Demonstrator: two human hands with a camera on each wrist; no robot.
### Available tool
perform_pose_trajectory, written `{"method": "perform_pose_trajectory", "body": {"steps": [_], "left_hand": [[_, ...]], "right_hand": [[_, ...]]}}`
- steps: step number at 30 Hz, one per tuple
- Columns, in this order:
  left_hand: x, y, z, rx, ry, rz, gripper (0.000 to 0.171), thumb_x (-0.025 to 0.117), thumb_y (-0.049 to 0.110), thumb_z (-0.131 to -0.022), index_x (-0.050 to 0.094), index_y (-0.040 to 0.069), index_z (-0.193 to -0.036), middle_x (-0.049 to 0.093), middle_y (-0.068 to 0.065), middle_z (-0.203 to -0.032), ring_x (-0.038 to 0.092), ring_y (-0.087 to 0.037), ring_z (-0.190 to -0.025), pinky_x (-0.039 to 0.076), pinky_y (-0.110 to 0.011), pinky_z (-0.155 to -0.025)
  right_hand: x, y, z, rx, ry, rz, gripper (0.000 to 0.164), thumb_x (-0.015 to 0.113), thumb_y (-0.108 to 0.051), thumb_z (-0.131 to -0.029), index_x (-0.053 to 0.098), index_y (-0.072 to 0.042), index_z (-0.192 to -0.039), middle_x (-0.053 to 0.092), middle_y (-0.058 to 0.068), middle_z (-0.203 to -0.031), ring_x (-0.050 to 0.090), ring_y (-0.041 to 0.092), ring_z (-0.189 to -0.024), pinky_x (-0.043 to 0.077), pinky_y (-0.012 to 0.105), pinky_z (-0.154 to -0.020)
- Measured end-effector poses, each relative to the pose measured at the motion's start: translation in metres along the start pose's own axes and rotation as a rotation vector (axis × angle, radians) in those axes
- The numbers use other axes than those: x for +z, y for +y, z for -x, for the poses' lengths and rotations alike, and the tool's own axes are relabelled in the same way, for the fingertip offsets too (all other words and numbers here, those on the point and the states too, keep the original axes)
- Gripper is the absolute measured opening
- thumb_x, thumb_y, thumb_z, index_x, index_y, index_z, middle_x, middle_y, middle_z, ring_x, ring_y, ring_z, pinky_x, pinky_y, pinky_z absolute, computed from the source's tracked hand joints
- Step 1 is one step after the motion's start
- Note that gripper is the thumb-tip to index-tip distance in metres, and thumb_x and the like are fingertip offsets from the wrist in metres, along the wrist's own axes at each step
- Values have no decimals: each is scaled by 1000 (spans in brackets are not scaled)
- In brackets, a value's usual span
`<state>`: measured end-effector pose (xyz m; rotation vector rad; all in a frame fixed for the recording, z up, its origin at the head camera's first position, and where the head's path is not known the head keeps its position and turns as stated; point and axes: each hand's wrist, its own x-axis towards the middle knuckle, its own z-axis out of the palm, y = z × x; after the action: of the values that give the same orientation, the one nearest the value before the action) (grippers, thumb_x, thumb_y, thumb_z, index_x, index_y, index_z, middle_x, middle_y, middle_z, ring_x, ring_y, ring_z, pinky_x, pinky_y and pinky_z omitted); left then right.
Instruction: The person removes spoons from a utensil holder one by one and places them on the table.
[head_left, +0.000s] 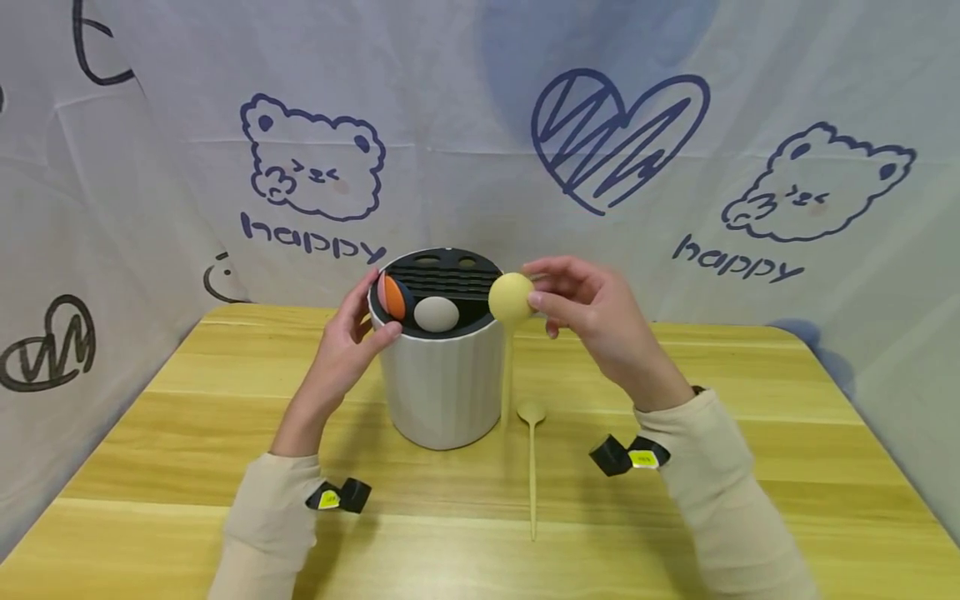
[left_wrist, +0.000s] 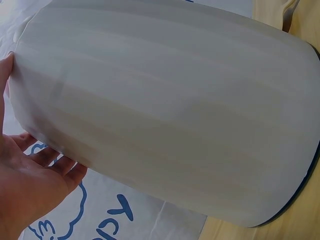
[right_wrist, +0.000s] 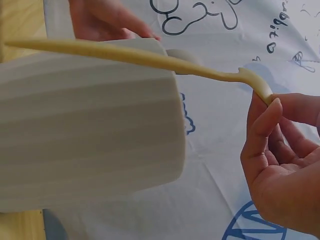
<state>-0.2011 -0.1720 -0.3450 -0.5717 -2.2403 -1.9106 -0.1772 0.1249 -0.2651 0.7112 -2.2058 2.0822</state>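
Observation:
A white ribbed utensil holder [head_left: 442, 392] with a black slotted top [head_left: 442, 279] stands upright on the table. My left hand [head_left: 337, 354] grips it at the left of its rim, thumb in front and fingers round the side. Between thumb and fingertips, my right hand [head_left: 596, 317] pinches a yellow spoon [head_left: 512, 296] by the edge of its bowl. That spoon is raised beside the holder's right rim, its long handle [right_wrist: 150, 60] pointing down. Inside the holder are a grey utensil head [head_left: 437, 314] and an orange one [head_left: 394, 296], with pink and dark edges beside it.
A second yellow spoon [head_left: 532, 467] lies on the wooden table [head_left: 675, 500], just right of the holder, its handle toward me. Behind the table hangs a white cloth [head_left: 442, 192] with bear and heart drawings.

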Motion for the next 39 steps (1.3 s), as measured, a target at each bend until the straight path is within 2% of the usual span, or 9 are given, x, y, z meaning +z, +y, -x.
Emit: {"method": "perform_pose_trajectory", "body": {"steps": [5, 12, 19, 26, 39], "left_hand": [[0, 0, 0, -9, 1, -7, 76, 62, 24, -89, 24, 10, -154, 30, -9, -154, 29, -23, -140, 22, -47, -114], [1, 0, -3, -19, -1, -6, 76, 62, 23, -89, 24, 12, -154, 30, -8, -155, 30, -23, -139, 22, -46, -114], [1, 1, -4, -6, -5, 4, 76, 63, 21, -89, 25, 11, -154, 30, -10, -154, 30, -22, -139, 23, -44, -114], [1, 0, -3, -1, -6, 4, 76, 63, 22, -88, 25, 11, -154, 31, -10, -154, 32, -22, -138, 23, -44, -114], [-2, 0, 0, 4, -8, 3, 78, 64, 25, -89, 24, 8, -154, 31, -11, -153, 32, -23, -138, 23, -45, -113]], "right_hand": [[1, 8, 4, 17, 9, -46, 27, 59, 4, -92, 62, 11, -117, 68, 6, -106, 57, 22, -85, 49, 23, -56], [-2, 24, 13, 76, 32, -98, 31, 61, 9, -88, 62, 12, -119, 69, 4, -104, 57, 19, -82, 50, 23, -56], [-6, 45, 18, 150, 63, -67, 42, 65, 13, -82, 58, 13, -123, 68, 5, -102, 61, 15, -80, 51, 22, -60], [-7, 64, 19, 206, 85, -88, 50, 66, 15, -79, 53, 15, -127, 69, 4, -102, 62, 13, -80, 50, 21, -62], [-12, 82, 21, 288, 95, -63, 54, 68, 13, -78, 53, 11, -130, 66, 5, -103, 64, 12, -81, 48, 22, -65]]}}
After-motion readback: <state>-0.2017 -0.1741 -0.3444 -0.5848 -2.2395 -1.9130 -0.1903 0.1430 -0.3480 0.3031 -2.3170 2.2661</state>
